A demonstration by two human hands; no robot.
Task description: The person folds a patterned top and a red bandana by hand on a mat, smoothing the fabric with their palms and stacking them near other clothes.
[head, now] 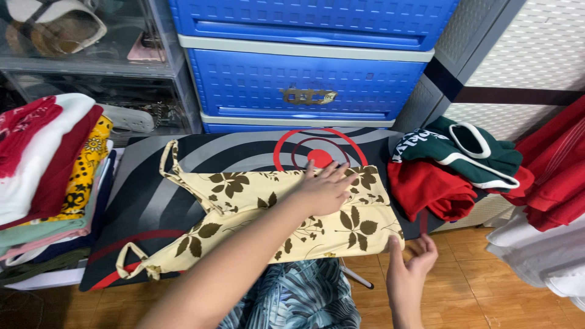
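A cream camisole top with a brown leaf print lies flat on a board covered in grey, black and red swirls. My left hand presses flat on the top near its hem, fingers spread. My right hand pinches the lower hem corner at the board's right edge, thumb on the fabric. The top's thin straps reach toward the left.
A stack of folded clothes sits at the left. Green and red garments are heaped at the right, with red cloth hanging beyond. Blue plastic drawers stand behind the board. Leaf-print blue fabric lies below.
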